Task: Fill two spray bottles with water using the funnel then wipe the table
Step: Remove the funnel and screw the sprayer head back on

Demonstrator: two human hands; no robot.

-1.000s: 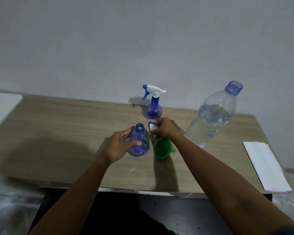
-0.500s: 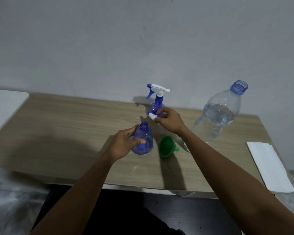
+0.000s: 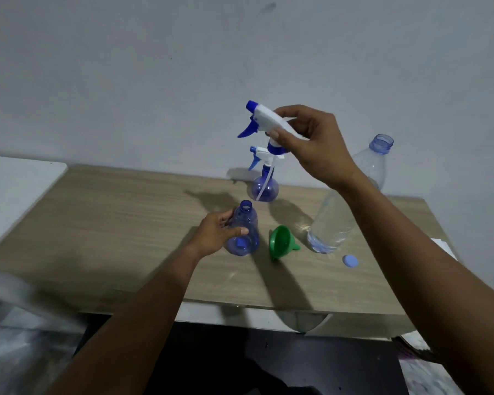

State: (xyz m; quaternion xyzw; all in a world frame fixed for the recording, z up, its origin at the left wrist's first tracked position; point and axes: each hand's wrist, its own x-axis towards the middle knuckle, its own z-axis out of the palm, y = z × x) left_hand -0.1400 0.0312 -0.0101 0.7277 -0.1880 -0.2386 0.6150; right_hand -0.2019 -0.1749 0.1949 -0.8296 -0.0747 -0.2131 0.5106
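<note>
My left hand (image 3: 217, 233) grips an open blue spray bottle (image 3: 244, 232) standing on the wooden table (image 3: 111, 223). My right hand (image 3: 314, 143) holds a white and blue spray head (image 3: 264, 121) high above the table, its thin tube hanging down. Behind it stands a second blue spray bottle (image 3: 263, 186) with its spray head on. A green funnel (image 3: 281, 242) lies on its side just right of the open bottle. A large clear water bottle (image 3: 340, 212), uncapped and partly filled, stands right of the funnel, partly hidden by my right forearm.
A blue bottle cap (image 3: 350, 261) lies on the table near the water bottle's base. A white folded cloth or paper (image 3: 441, 246) peeks out at the table's right edge behind my arm. A white surface (image 3: 12, 189) adjoins the table on the left. The wall is close behind.
My right hand has lifted the spray head from beside the open bottle up into the air. The left hand stays on the open bottle. The camera has tilted.
</note>
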